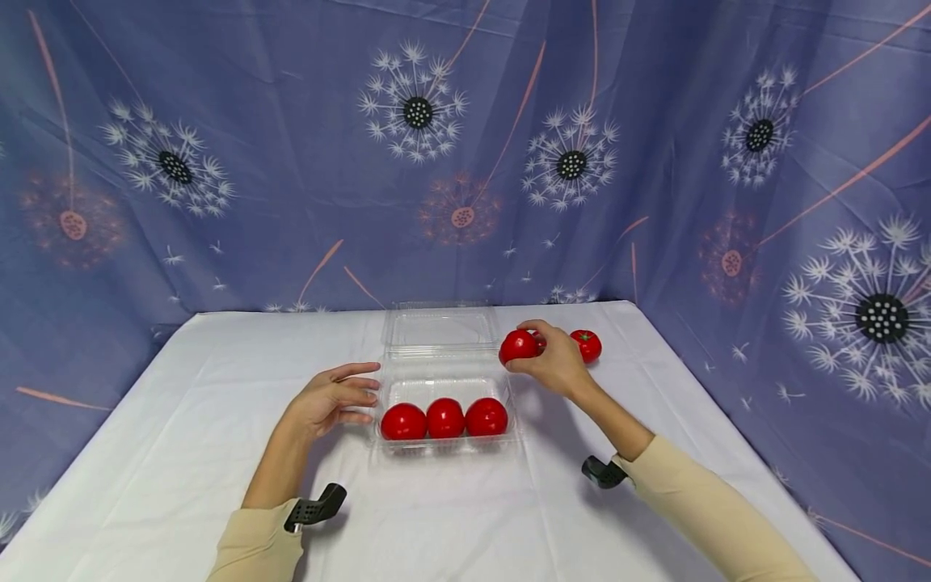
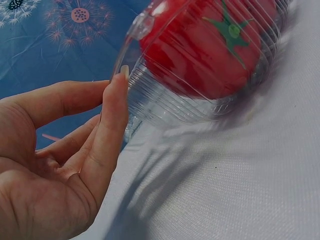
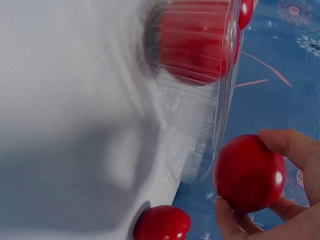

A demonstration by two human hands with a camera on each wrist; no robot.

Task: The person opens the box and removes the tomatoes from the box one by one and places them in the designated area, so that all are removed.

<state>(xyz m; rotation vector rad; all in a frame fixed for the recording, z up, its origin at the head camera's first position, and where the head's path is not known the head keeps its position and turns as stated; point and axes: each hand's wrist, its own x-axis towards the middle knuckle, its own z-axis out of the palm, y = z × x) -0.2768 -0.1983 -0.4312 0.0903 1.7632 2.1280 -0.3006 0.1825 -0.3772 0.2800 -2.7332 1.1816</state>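
A clear plastic clamshell box [image 1: 445, 445] lies with its lid [image 1: 440, 330] folded back. Three red tomatoes [image 1: 445, 418] sit in a row along its near side; one tomato [image 2: 210, 55] shows its green calyx through the wall in the left wrist view. My left hand [image 1: 330, 402] is at the box's left side, fingers loosely extended, fingertips against or very near the wall. My right hand [image 1: 556, 361] grips another tomato [image 3: 250, 172] between thumb and fingers, above the table just right of the box's back part.
On the table to the right lies a tomato [image 1: 586, 346] with a green calyx. Something red [image 1: 539, 343] shows partly behind my right hand. A white cloth [image 1: 218, 436] covers the table, and a blue dandelion-print curtain [image 1: 305, 162] hangs behind and at the sides.
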